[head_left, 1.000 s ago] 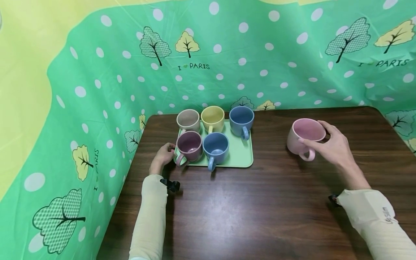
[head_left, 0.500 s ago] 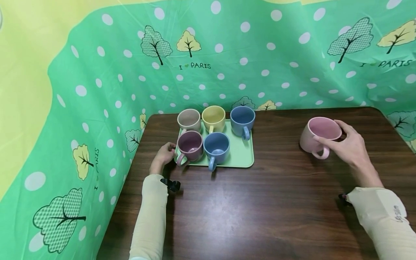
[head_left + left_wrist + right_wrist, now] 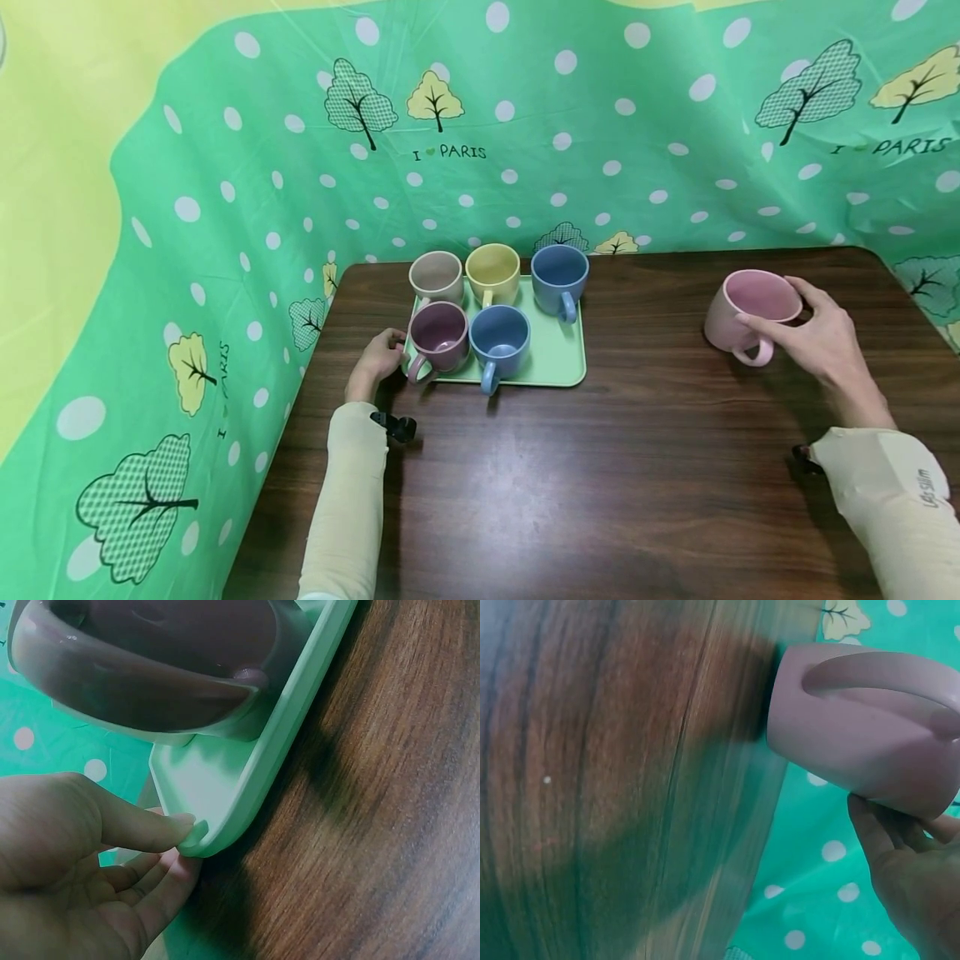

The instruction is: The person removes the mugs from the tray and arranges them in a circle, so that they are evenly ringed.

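At the right of the head view, my right hand (image 3: pixel 825 342) grips a pink mug (image 3: pixel 723 321) by its rim, thumb on the near side. The mug's handle points toward me, and the right wrist view shows the pink mug (image 3: pixel 855 727) from the side. My left hand (image 3: pixel 381 357) pinches the front left corner of a light green tray (image 3: pixel 555 358); in the left wrist view the thumb lies over the rim of the tray (image 3: pixel 262 780) with fingers below. Beside that hand stands a purple mug (image 3: pixel 440 337) on the tray.
Also on the tray are a blue mug (image 3: pixel 498 342) in front, and a grey mug (image 3: pixel 437 279), a yellow mug (image 3: pixel 492 275) and a darker blue mug (image 3: pixel 559 279) behind. The dark wooden table (image 3: pixel 600 483) ends at a green dotted cloth (image 3: pixel 525 183).
My right hand has carried the pink mug to the right, farther from the tray. The left hand and the mugs on the tray have stayed in place.
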Demonstrator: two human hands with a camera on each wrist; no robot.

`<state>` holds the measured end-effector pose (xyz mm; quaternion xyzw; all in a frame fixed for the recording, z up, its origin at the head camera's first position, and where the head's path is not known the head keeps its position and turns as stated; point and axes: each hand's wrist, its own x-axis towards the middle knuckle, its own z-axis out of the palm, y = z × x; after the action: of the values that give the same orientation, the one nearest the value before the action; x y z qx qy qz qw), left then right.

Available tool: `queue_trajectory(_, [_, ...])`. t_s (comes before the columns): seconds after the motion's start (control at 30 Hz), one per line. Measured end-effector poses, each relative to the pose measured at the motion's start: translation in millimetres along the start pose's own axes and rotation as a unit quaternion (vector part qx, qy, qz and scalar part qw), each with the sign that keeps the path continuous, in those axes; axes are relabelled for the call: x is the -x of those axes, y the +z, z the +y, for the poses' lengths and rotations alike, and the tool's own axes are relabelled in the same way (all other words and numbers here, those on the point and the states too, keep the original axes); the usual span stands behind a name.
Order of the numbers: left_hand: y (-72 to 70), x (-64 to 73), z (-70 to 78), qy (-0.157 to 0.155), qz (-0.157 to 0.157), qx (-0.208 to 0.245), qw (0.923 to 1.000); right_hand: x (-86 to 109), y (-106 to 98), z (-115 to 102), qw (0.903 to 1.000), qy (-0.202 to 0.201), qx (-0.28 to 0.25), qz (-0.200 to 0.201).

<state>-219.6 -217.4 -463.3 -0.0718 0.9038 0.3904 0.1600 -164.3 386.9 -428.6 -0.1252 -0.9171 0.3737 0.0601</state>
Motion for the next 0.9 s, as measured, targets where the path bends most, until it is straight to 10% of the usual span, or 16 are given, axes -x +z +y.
queue_trajectory(0.9, [0.1,2.1,1.4,0.001,0.005,0.003,1.0000,-15.5,-8.8,6.3,0.9939,0.006,-0.036,-0.104])
